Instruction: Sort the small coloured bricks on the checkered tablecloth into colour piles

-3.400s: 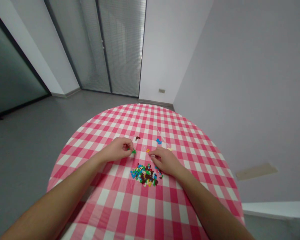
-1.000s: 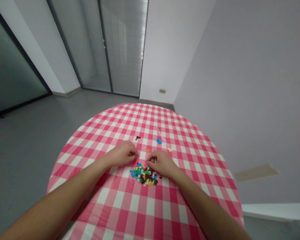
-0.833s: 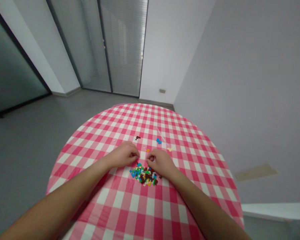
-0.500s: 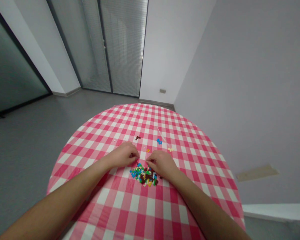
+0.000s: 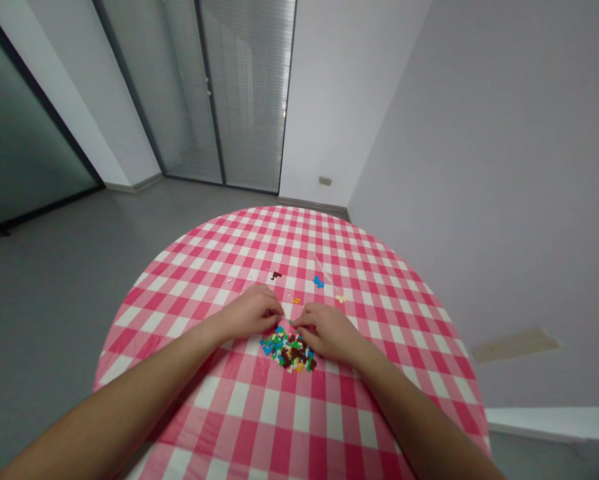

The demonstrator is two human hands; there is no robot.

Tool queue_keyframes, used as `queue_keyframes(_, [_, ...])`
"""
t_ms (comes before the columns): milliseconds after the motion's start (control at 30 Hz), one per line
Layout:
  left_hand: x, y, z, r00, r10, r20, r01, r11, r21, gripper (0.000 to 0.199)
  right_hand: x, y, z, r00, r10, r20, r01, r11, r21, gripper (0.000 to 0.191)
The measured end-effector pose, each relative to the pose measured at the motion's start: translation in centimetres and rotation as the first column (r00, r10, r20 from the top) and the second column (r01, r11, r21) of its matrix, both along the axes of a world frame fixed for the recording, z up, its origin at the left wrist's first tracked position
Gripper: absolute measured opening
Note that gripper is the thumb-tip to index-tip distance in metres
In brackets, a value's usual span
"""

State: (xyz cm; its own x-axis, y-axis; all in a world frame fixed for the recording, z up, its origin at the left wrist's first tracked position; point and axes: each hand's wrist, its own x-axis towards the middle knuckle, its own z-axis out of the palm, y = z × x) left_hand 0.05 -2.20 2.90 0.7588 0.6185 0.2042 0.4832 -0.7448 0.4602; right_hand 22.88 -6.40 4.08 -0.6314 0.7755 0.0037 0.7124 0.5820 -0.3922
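Left hand [image 5: 249, 313]: on the cloth, at the upper-left edge of the pile of tiny interlocking plastic bricks [image 5: 286, 350]. Fingers [image 5: 274, 310] curled inward, tips aimed toward the right hand. Grip looks pressed together, but the fingers cover the tips, so can't tell if it's pinching anything.

Right hand [image 5: 329, 333]: at the pile's upper-right edge, partly over it, with the heel of the hand just beside the bricks. Fingertips [image 5: 299, 321] bunched and pointing left. Grip also closed up; a green speck sits at the tips, but can't tell if it's held or just lying underneath.

Hands are close together, not touching, with a narrow gap above the pile. Pile is mixed blue, green, dark brown, yellow and white; pieces too small and overlapped to make out individual shapes, and its upper edge is partly hidden by the hands.

Counter [image 5: 204, 400]: round, with a pink-and-white gingham cloth, near edge cut off by the frame. Beyond the hands, well apart from the pile: dark brown bricks [image 5: 276, 275], blue bricks [image 5: 318, 282], an orange bit [image 5: 296, 301] and a pale yellow bit [image 5: 340, 299]. Thin pale line [image 5: 324, 275] near the blue bricks; too faint to identify.

Behind: grey floor [image 5: 79, 300], slatted blinds behind glass doors [image 5: 244, 87].
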Motion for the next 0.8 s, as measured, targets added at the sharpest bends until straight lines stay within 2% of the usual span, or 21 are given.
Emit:
queue_keyframes(167, [0.4,-0.2,-0.2,1.0,0.008,0.012,-0.008,1.0,0.025,0.018,0.1,0.1,0.1,1.0,-0.021,-0.018,0.021,1.0,-0.013,0.028])
queue_keyframes(333, [0.4,-0.1,-1.1,0.999,-0.04,0.004,0.039,0.997,0.068,0.033,0.6,0.3,0.2,0.996,-0.047,-0.076,0.045,0.998,-0.031,0.02])
queue_keyframes(467, [0.3,0.1,-1.6,0.998,-0.045,-0.045,0.05,0.992,0.112,0.035,0.2,0.2,0.0,0.992,-0.068,-0.103,0.062,0.996,-0.066,0.017])
queue_keyframes(700, [-0.1,0.4,-1.4,0.997,-0.029,-0.072,0.036,0.994,0.102,0.037,-0.8,0.2,-0.4,0.963,-0.243,-0.115,0.232,0.968,-0.1,0.014])
queue_keyframes(800, [-0.3,0.5,-1.3,0.997,-0.028,-0.077,0.035,0.995,0.098,0.037,-1.0,0.4,-0.8,0.95,-0.285,-0.124,0.268,0.953,-0.139,0.014])
